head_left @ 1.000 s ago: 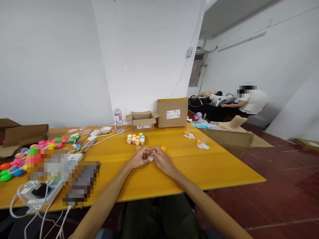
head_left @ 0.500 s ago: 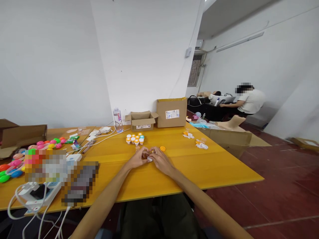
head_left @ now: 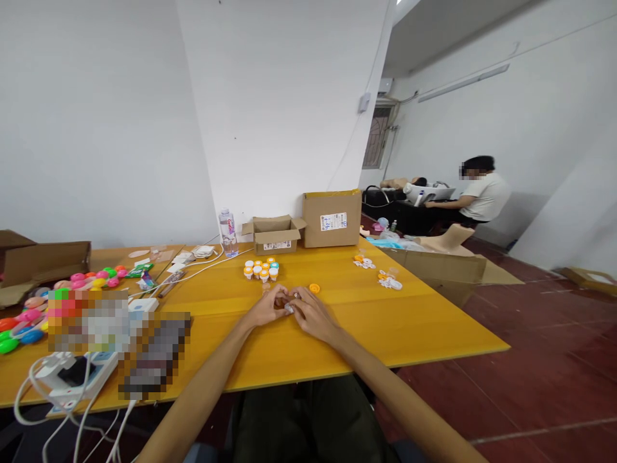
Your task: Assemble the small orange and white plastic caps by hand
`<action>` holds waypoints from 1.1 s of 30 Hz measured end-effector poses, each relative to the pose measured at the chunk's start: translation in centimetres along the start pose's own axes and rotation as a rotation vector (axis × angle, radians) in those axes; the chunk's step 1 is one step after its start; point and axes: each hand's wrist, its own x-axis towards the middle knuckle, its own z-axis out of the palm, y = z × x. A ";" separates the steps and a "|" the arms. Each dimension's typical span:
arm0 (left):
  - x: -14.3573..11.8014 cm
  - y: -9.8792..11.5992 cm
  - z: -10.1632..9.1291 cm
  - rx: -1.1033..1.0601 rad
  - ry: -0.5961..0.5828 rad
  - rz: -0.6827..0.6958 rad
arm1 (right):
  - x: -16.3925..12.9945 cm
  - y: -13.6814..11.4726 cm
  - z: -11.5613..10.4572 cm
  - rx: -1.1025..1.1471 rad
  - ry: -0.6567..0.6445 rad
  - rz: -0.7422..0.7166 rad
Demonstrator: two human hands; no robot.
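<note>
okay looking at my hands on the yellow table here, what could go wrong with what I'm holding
The small white piece pinched between your left hand and right hand is tiny and could slip and get lost on the yellow table. The loose orange cap lies just beyond your right hand, so a wrist shift might knock it away. The cluster of small capped pots stands close ahead; reaching forward could tip them.

A water bottle point(head_left: 227, 232) stands just left of the open box point(head_left: 274, 235), with a taller closed box point(head_left: 332, 218) to its right. Colourful plastic eggs point(head_left: 94, 280) lie far left of the open box. A person point(head_left: 482, 193) sits well beyond it, at right.
</note>
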 end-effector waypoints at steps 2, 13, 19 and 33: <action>0.0 -0.1 0.0 0.002 0.005 0.001 | 0.0 0.0 0.0 -0.001 0.011 0.004; 0.0 -0.4 -0.2 0.019 0.010 0.006 | 0.1 0.5 0.5 0.089 0.029 0.100; 0.0 -0.8 -0.4 0.066 0.011 -0.011 | 0.5 1.3 1.2 0.187 0.004 0.211; 0.0 -0.9 -0.4 0.076 -0.015 0.012 | 0.2 1.3 1.4 0.098 -0.024 0.143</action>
